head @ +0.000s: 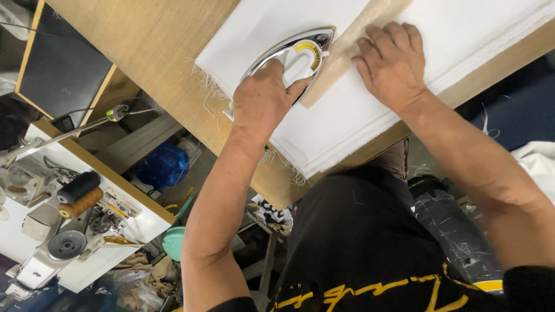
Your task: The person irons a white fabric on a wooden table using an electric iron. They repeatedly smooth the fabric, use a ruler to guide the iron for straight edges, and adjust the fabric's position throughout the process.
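Observation:
My left hand grips the handle of a chrome and white clothes iron with a yellow dial. The iron rests on a stack of white fabric laid over a wooden table. A long tan strip lies diagonally across the fabric, and the iron's tip sits against it. Flat on the fabric, my right hand presses down with its fingertips on the strip, just right of the iron. The fabric's left edge is frayed.
A sewing machine stands on a white table at the lower left, with a black and a brown thread spool. Below the wooden table lie a blue bag, a teal object and cloth scraps. A black wrapped bundle is at my right.

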